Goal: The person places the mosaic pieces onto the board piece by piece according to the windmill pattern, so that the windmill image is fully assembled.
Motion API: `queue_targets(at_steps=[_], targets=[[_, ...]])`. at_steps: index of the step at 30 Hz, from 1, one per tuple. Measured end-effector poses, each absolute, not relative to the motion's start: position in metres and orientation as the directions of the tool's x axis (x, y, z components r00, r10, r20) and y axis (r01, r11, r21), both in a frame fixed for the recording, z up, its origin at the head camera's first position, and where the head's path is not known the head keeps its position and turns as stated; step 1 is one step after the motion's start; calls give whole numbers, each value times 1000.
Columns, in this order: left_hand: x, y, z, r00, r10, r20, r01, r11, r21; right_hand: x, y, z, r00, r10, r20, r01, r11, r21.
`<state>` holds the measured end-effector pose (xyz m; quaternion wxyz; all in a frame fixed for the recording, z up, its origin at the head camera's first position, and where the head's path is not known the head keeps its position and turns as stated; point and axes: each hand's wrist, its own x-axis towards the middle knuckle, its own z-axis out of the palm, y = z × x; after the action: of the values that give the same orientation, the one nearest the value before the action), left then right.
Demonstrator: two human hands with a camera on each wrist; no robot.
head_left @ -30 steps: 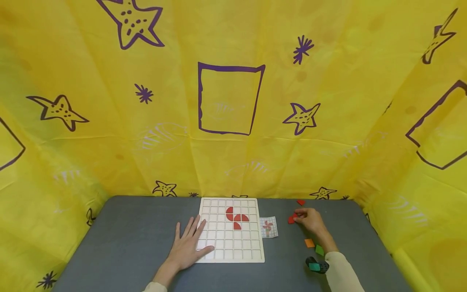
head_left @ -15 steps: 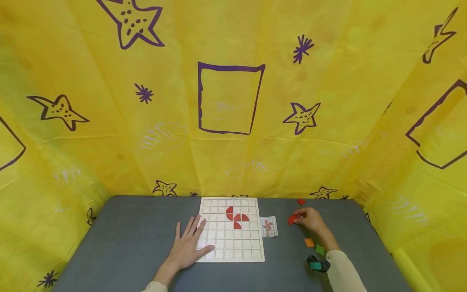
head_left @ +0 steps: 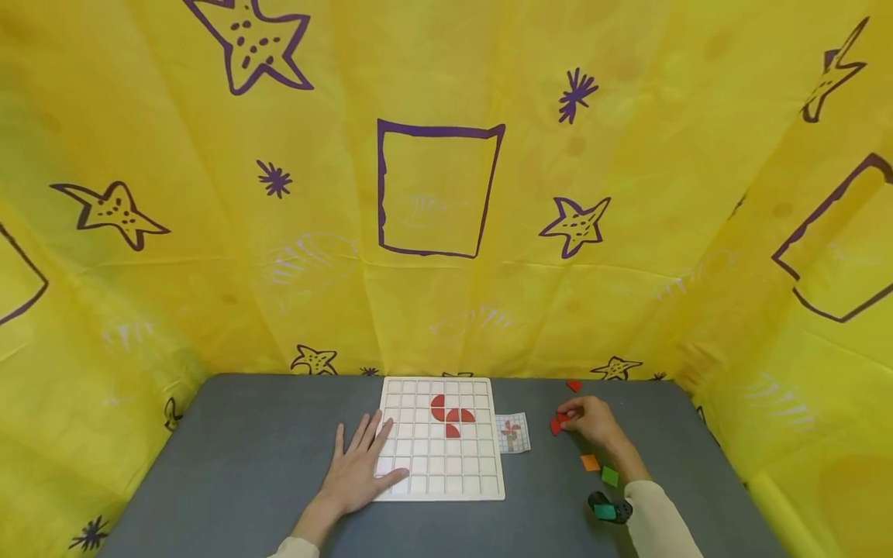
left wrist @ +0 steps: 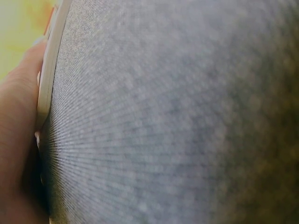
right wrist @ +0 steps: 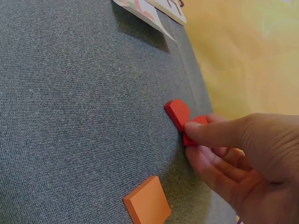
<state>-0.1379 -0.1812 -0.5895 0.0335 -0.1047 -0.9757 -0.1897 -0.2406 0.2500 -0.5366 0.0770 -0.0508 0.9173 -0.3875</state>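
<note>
My right hand (head_left: 593,421) pinches a small red block (right wrist: 200,120) between thumb and fingers, low over the grey table. A second red block (right wrist: 178,114) with a rounded edge lies right against it, near the thumb tip. My left hand (head_left: 352,474) rests with spread, straight fingers on the left edge of a white gridded board (head_left: 425,482). On that board sit several red quarter-circle pieces (head_left: 453,416) in a pinwheel pattern. In the left wrist view only part of the left hand (left wrist: 18,116) shows beside the board's edge.
A small printed card (head_left: 512,432) with a pinwheel picture lies at the board's right side. Another red piece (head_left: 574,385) lies farther back. Nearer are an orange block (head_left: 590,463) and a green block (head_left: 610,476). A yellow patterned curtain (head_left: 446,310) stands behind the table.
Near my right fingertips, the two red blocks now show more separately, one a little nearer to me and left. My right fingers have shifted slightly; my left hand stays on the board.
</note>
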Motion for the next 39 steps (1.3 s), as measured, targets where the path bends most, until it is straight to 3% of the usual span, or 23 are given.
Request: queue_targets(at_steps=[5, 18, 39], targets=[[-136, -181, -589, -979, 191, 78, 206, 907, 368, -240, 249, -541, -985, -157, -66, -59, 679, -732], [-138, -181, -588, -979, 190, 72, 203, 910, 361, -243, 239, -532, -962, -217, 165, -269, 667, -695], [-137, -180, -587, -976, 189, 104, 214, 911, 352, -240, 210, -516, -941, -178, 286, -332, 636, -697]])
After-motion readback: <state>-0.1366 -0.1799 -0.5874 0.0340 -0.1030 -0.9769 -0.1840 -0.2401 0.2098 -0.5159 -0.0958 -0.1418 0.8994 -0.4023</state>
